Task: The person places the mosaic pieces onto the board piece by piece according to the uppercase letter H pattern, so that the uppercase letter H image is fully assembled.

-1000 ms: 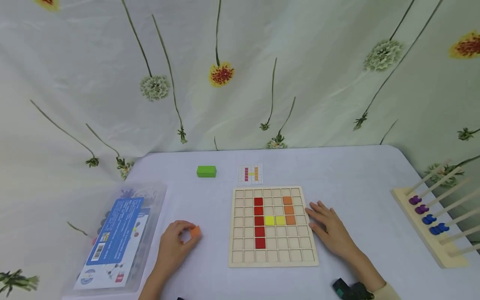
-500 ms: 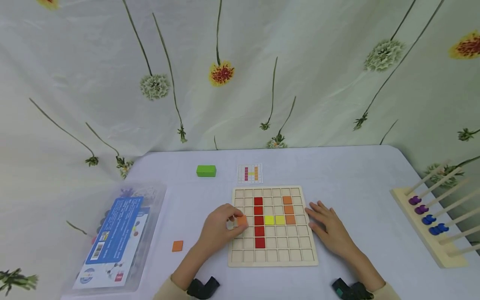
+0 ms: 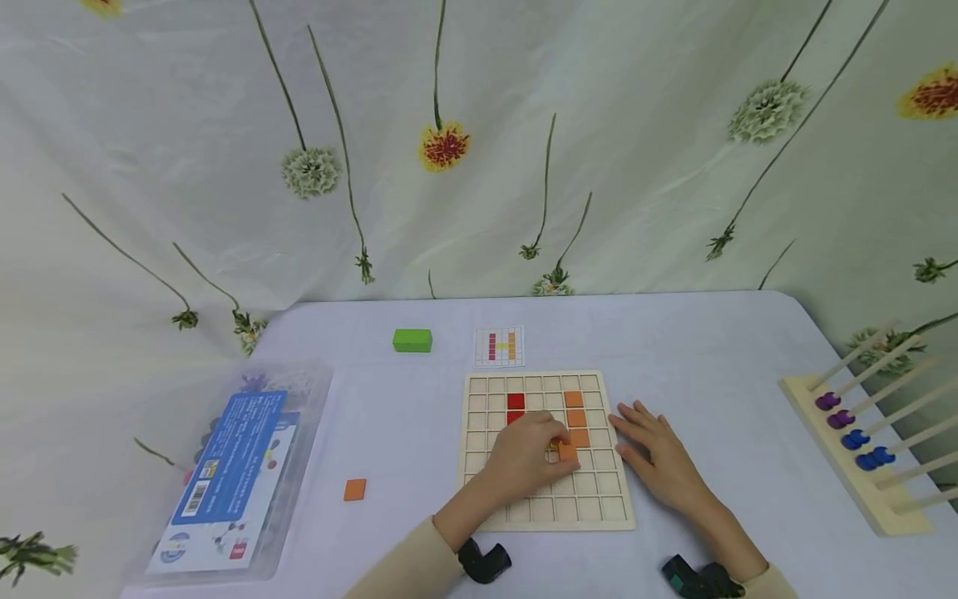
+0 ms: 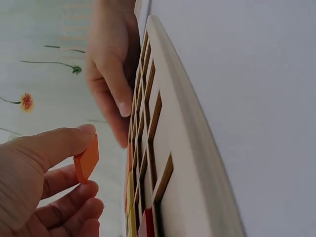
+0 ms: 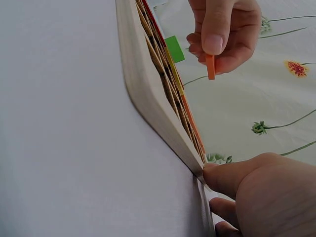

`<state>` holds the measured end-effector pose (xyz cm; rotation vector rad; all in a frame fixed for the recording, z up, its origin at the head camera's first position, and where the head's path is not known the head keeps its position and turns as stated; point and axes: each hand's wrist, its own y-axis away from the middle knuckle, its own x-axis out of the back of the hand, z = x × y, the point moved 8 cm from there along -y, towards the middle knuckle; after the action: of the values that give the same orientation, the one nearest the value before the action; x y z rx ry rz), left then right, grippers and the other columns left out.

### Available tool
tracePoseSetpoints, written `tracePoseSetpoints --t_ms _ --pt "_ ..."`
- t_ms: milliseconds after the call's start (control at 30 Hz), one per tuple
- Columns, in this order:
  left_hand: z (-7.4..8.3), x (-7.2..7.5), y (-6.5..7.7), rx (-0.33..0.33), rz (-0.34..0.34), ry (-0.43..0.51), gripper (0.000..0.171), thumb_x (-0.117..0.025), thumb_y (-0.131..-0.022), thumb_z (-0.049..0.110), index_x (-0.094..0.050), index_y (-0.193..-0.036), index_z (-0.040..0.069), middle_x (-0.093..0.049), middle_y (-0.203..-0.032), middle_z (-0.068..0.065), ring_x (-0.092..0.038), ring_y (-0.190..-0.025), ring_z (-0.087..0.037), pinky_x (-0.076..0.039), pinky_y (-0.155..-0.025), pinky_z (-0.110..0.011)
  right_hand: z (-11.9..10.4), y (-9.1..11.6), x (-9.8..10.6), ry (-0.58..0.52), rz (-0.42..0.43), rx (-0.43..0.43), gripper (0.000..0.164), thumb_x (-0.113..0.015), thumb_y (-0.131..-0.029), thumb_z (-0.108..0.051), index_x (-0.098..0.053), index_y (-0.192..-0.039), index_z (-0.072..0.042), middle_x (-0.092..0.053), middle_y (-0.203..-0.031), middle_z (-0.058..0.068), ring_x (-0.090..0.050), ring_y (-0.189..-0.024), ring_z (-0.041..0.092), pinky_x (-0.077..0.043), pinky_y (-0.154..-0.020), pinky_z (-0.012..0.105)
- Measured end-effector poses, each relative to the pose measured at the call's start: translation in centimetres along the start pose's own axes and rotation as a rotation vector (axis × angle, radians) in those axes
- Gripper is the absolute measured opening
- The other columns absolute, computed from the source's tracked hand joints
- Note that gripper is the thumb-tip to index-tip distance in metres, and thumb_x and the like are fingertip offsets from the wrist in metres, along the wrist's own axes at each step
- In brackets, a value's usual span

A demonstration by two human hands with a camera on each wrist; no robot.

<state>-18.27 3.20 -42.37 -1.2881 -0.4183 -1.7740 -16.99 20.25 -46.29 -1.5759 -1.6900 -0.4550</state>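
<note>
My left hand (image 3: pixel 527 453) pinches an orange square tile (image 3: pixel 567 451) between thumb and fingers above the wooden grid board (image 3: pixel 554 526). In the left wrist view the orange tile (image 4: pixel 88 159) is tilted and apart from the board. My right hand (image 3: pixel 662 462) rests at the board's right edge, and its thumb touches that edge in the right wrist view. Three orange tiles (image 3: pixel 574 418) sit in a column of the board. Red tiles (image 3: pixel 516 402) form another column, partly hidden by my left hand. Yellow tiles between the columns are mostly covered too.
One loose orange tile (image 3: pixel 355 489) lies left of the board. Behind the board are a small pattern card (image 3: pixel 500 347) and a green block (image 3: pixel 412 340). A clear plastic box (image 3: pixel 299 499) with a blue-and-white booklet stands at left, a wooden peg rack with beads (image 3: pixel 861 457) at right.
My left hand has picked up an orange tile from the table on the left and carried it right, over the board. The other orange tile stays behind. My right hand has not moved.
</note>
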Motion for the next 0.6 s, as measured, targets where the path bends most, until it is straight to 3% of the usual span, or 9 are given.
tracePoseSetpoints --t_ms 267,600 --pt "0.6 -2.3 -0.9 -0.015 -0.017 -0.020 0.023 -0.082 -0.076 0.035 -0.072 -0.087 0.016 -0.060 -0.082 0.009 -0.052 -0.077 -0.004 -0.041 -0.063 -0.013 0.1 0.1 0.0 -0.001 0.007 0.015 0.042 -0.067 -0.089 -0.009 -0.061 -0.130 -0.002 -0.051 -0.142 0.024 -0.035 -0.138 0.048 -0.020 -0.109 0.069" --pt "1.0 -2.8 -1.2 -0.017 0.010 -0.060 0.024 -0.083 -0.075 0.035 -0.073 -0.088 0.017 -0.058 -0.078 0.008 -0.049 -0.074 -0.005 -0.034 -0.057 -0.013 -0.2 0.1 0.1 0.012 0.024 0.033 0.042 -0.068 -0.088 -0.007 -0.062 -0.129 0.000 -0.052 -0.140 0.025 -0.036 -0.137 0.049 -0.021 -0.107 0.070"
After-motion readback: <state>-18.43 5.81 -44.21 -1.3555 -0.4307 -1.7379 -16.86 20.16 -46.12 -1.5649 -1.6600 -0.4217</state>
